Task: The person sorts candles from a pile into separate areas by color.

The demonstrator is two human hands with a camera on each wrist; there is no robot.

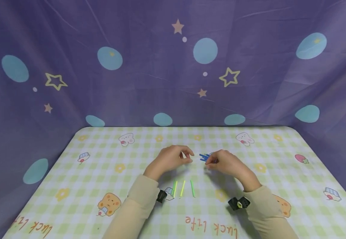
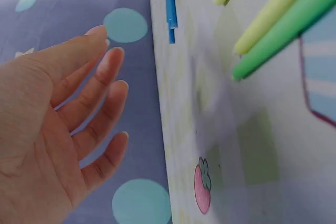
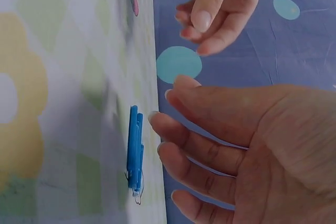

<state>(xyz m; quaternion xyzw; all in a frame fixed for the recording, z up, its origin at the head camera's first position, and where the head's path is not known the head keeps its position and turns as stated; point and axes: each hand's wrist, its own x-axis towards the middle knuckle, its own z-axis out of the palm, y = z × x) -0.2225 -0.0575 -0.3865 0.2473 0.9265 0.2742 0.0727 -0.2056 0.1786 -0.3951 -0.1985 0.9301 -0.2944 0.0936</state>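
Purple curtain [image 1: 149, 83] w/ teal ovals [image 1: 205, 50] & peach stars [image 1: 177, 26] hangs far, left & right; tbl in front has grn/wht checked cloth [image 1: 101, 172], bear print [image 1: 109, 203] near left, strawberry print [image 1: 300, 159] right.

The sticks [image 1: 192, 188] are blue, yellow or green, the cloth [image 1: 101, 179] green-checked.

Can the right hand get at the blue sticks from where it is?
Probably yes: the right hand hovers close beside the blue sticks, seemingly empty with its fingers relaxed, and nothing visible stands between them.
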